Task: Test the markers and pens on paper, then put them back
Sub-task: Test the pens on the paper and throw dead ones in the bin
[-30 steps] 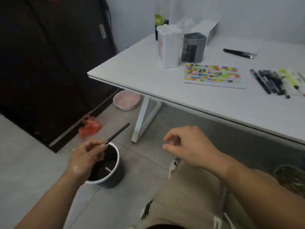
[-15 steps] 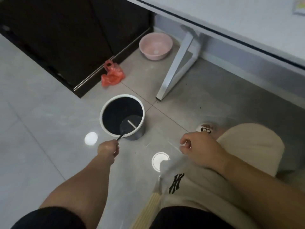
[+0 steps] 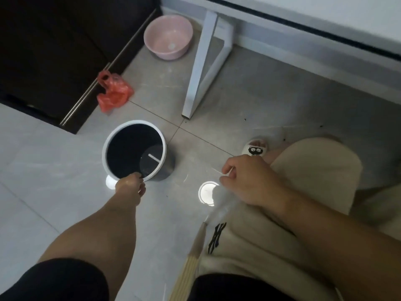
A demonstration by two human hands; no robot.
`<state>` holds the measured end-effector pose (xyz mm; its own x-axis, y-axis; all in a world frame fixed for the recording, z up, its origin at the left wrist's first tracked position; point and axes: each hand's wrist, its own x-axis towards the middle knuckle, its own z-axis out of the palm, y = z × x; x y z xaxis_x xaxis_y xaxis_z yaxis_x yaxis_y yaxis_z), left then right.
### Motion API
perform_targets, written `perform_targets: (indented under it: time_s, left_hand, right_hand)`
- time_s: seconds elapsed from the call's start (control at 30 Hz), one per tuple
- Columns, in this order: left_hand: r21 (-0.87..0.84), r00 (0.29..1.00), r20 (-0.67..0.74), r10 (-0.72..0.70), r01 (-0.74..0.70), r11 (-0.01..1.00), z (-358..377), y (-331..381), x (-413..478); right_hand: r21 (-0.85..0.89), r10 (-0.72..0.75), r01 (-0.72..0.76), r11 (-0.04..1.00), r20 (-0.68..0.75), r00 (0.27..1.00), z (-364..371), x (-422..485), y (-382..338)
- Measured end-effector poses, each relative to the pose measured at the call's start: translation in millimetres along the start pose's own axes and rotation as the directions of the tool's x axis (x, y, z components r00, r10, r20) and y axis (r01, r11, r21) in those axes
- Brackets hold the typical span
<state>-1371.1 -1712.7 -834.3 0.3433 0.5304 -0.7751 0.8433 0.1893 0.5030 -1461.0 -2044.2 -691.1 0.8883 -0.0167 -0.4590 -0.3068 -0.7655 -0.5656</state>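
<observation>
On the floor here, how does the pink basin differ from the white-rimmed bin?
The pink basin is shallow and pale inside; the white-rimmed bin is deeper and black inside. The basin stands untouched near the table leg; the bin has the left hand at its near rim. Both are round, open-topped and upright.

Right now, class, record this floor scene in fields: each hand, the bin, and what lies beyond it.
bin: upright, white rim, dark inside
left hand: curled at the bin's near rim; what it holds is unclear
right hand: pinches a thin white stick
beyond bin: pink basin, red bag, white table leg
</observation>
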Motion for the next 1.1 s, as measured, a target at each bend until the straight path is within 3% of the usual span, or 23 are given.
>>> perform_targets:
  time_s: [0.2,0.33,0.43,0.57,0.7,0.8,0.9,1.0,1.1]
  left_hand:
    - [-0.072,0.964,0.208,0.167,-0.156,0.985,15.8,2.2,-83.5]
    - [-0.055,0.839,0.399,0.369,-0.38,0.924,25.5,1.6,-155.7]
    - [-0.08,0.682,0.497,0.537,-0.58,0.811,32.0,14.5,-211.9]
    - [-0.211,0.375,0.583,0.721,-0.787,0.58,38.2,59.3,-299.3]
    - [-0.381,0.048,0.628,0.777,-0.852,0.361,52.4,106.2,-392.9]
    - [-0.432,-0.103,0.656,0.748,-0.863,0.26,87.7,133.0,-450.2]
    - [-0.422,-0.179,0.68,0.711,-0.889,0.18,140.3,152.9,-491.0]
    - [-0.384,-0.199,0.729,0.654,-0.911,0.151,198.2,166.4,-519.0]
    - [-0.274,-0.215,0.759,0.615,-0.962,0.002,261.3,181.9,-537.7]
  right_hand:
    - [0.106,-0.027,0.046,0.993,-0.18,0.983,-27.0,-29.8,1.3]
    - [0.154,-0.049,0.087,0.984,-0.235,0.971,-60.8,-65.5,8.7]
    - [0.16,-0.094,0.155,0.975,-0.332,0.938,-98.9,-94.1,8.0]
    - [0.168,-0.175,0.306,0.937,-0.532,0.829,-164.8,-136.6,4.6]
    - [0.083,-0.245,0.413,0.907,-0.693,0.678,-237.2,-171.9,8.8]
    - [0.089,-0.216,0.416,0.905,-0.747,0.628,-291.8,-177.9,23.4]
    - [0.134,-0.14,0.368,0.92,-0.766,0.628,-337.5,-165.6,45.9]
    - [0.161,-0.051,0.276,0.948,-0.777,0.627,-371.5,-142.3,69.4]
    - [0.168,0.017,0.191,0.967,-0.792,0.61,-401.3,-117.0,89.6]
